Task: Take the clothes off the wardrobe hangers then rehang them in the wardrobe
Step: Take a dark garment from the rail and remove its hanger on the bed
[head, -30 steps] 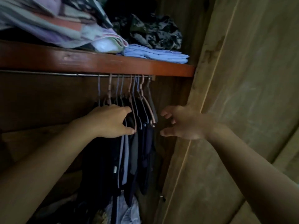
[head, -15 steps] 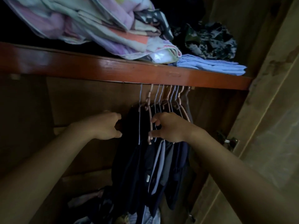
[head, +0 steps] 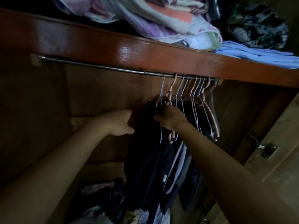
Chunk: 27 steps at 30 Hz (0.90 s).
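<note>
The clothes [head: 145, 159] are dark, mostly navy or black with a grey and a pale piece among them, and they hang bunched together at the right end of the rail [head: 97, 67], under the red-brown shelf [head: 113, 50]. The left hand [head: 119, 123] reaches up below the rail, its fingers curled against the left edge of the outermost dark garment. The right hand [head: 169, 117] is just to its right, fingers pinching the shoulder of that garment where it sits on its hanger. About eight hangers [head: 186, 88] hook over the rail, some pink, some thin pale wire; the exact count is hard to tell. Two hands, one rail.
</note>
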Each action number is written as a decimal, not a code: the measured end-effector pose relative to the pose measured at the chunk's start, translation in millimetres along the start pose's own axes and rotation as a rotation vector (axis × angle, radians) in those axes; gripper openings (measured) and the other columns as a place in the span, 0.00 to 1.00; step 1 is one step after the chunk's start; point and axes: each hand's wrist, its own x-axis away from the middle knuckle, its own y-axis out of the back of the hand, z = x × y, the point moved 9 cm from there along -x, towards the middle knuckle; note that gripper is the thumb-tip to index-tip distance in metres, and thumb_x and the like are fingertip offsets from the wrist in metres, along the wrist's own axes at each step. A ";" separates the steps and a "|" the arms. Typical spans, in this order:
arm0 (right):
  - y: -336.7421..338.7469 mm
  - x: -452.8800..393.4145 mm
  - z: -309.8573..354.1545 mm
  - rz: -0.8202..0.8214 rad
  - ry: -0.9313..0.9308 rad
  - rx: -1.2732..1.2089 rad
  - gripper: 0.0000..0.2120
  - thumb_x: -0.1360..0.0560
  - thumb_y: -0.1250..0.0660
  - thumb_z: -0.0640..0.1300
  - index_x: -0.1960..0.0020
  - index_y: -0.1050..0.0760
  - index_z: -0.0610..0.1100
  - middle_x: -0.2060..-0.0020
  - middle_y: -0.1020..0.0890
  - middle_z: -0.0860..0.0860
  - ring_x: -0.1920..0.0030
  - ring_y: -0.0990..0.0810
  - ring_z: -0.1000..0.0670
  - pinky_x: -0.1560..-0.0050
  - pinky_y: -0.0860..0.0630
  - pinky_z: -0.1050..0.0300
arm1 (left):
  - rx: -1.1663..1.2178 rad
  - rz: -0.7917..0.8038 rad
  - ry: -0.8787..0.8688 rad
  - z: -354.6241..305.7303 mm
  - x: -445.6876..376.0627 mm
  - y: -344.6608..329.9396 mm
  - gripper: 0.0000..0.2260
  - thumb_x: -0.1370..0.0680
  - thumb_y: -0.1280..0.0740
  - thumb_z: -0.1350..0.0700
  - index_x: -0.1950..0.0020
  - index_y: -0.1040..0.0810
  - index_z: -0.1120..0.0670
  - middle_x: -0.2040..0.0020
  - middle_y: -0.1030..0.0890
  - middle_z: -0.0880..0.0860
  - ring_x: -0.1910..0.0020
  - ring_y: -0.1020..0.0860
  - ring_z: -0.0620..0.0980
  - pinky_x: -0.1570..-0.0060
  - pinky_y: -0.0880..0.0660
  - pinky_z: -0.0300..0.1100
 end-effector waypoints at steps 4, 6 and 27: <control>-3.4 -13.5 1.2 -0.020 -0.040 -0.043 0.16 0.23 0.35 0.44 0.39 0.25 0.36 0.44 0.20 0.38 0.45 0.20 0.37 0.55 0.27 0.54 | 0.028 -0.006 -0.012 -4.5 -2.0 0.0 0.30 0.23 0.31 0.44 0.25 0.37 0.53 0.27 0.31 0.52 0.32 0.30 0.52 0.39 0.30 0.42; -7.0 -16.9 -0.2 0.002 -0.048 -0.118 0.15 0.23 0.37 0.42 0.42 0.23 0.33 0.46 0.19 0.37 0.45 0.20 0.38 0.58 0.31 0.57 | 0.046 -0.001 -0.019 -6.7 -2.9 -0.3 0.30 0.22 0.31 0.46 0.24 0.38 0.52 0.26 0.32 0.52 0.31 0.31 0.52 0.38 0.32 0.41; 34.9 50.1 1.8 -0.117 0.293 -0.446 0.10 0.20 0.39 0.37 0.59 0.26 0.44 0.70 0.24 0.50 0.73 0.27 0.55 0.66 0.29 0.54 | 0.174 -0.188 -0.070 -2.2 -24.3 12.6 0.31 0.21 0.32 0.51 0.21 0.41 0.52 0.24 0.33 0.53 0.27 0.33 0.53 0.31 0.35 0.43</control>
